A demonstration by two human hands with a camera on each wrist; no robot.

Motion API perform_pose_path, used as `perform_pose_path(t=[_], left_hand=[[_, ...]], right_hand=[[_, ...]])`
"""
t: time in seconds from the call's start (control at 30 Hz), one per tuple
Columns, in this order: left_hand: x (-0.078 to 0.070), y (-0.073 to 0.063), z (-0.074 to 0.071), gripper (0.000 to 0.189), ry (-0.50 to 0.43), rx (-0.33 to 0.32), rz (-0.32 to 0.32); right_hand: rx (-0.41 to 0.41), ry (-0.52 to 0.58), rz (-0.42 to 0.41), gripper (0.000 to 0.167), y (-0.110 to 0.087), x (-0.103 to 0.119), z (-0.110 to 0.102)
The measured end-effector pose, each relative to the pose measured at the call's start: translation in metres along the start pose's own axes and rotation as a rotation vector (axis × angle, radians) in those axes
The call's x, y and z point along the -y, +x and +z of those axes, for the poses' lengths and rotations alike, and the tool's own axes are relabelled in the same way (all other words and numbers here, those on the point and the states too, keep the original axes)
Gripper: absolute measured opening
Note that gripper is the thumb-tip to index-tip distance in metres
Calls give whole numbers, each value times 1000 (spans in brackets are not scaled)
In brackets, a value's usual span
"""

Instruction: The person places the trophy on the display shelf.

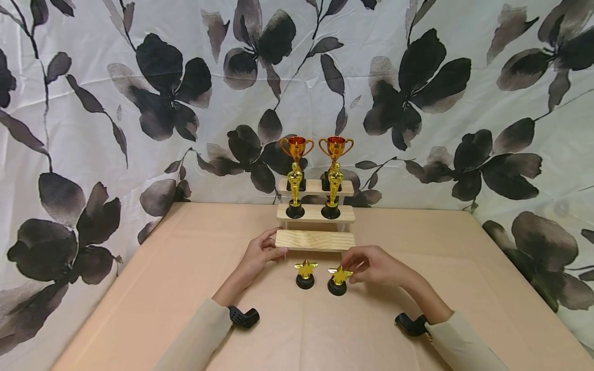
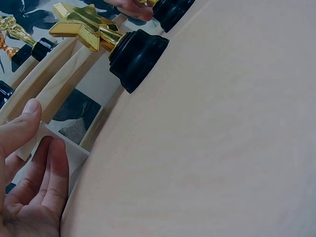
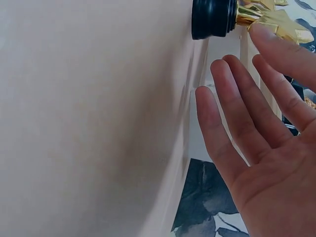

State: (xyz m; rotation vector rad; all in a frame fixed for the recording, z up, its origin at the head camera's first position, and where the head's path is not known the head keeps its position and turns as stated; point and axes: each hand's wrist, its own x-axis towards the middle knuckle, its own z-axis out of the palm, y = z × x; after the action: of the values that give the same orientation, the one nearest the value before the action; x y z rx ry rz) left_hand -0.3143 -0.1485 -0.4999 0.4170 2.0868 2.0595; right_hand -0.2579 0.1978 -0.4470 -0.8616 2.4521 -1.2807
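Observation:
My left hand [image 1: 260,256] grips the left end of a three-step wooden display stand [image 1: 315,240], its thumb on the bottom step and its fingers by the pale side panel. In front of the stand, one gold star trophy [image 1: 305,270] stands upright on a round black base. To its right is a matching star trophy [image 1: 337,286]. Beside that one is my right hand [image 1: 376,265], its thumb overlapping the gold star in the right wrist view and its other fingers [image 3: 232,94] loosely extended, holding nothing.
Two gold figure trophies [image 1: 295,190] stand on the middle step. Two orange-gold cup trophies [image 1: 335,148] with handles are on the top step behind them. A floral cloth [image 1: 171,93] hangs behind the peach-covered table [image 1: 204,232].

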Motion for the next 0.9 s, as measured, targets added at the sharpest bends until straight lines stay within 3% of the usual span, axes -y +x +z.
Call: perform_pose_path(t=[0.9], left_hand=[[-3,-1,1,72,-13,6,-5]], right_hand=[[-11,-60,22,28,7,6,14]])
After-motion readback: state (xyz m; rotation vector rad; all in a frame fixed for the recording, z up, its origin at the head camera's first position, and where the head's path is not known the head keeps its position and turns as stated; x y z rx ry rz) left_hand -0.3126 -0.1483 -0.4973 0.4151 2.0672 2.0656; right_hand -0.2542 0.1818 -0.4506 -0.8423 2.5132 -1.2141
